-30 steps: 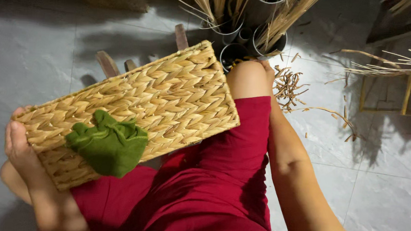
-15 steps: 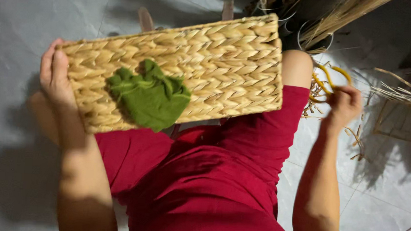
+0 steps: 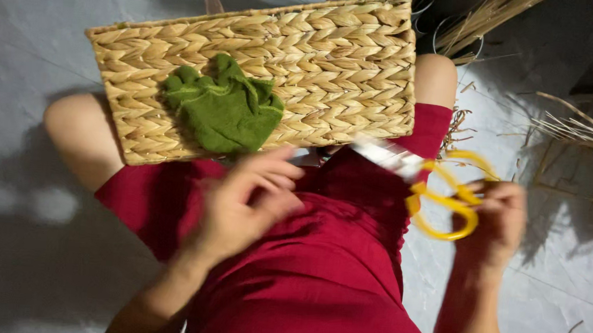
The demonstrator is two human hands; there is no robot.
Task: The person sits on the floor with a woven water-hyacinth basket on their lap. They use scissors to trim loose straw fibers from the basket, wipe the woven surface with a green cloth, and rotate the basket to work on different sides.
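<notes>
- A rectangular woven basket (image 3: 262, 67) of pale straw-coloured plaited fibre lies flat side up across the person's knees, in the upper left and middle of the view. Its braid runs in thick herringbone rows.
- A crumpled green cloth (image 3: 225, 111) sits on the basket's lower left part, touching the weave.
- The left hand (image 3: 249, 201) hovers just below the basket's near edge, over the red garment (image 3: 317, 272) on the lap. Its fingers are loosely curled and spread, and it grips nothing. It is blurred.
- A pair of scissors (image 3: 429, 183) with yellow loop handles and silvery blades lies right of centre, blades pointing left towards the basket's lower right corner. The blades are blurred.
- The right hand (image 3: 498, 219) holds the scissors by the yellow handles, fingers closed around the loops.
- Dry reeds (image 3: 577, 127) lie scattered on the grey floor (image 3: 28, 29) at the far right.
</notes>
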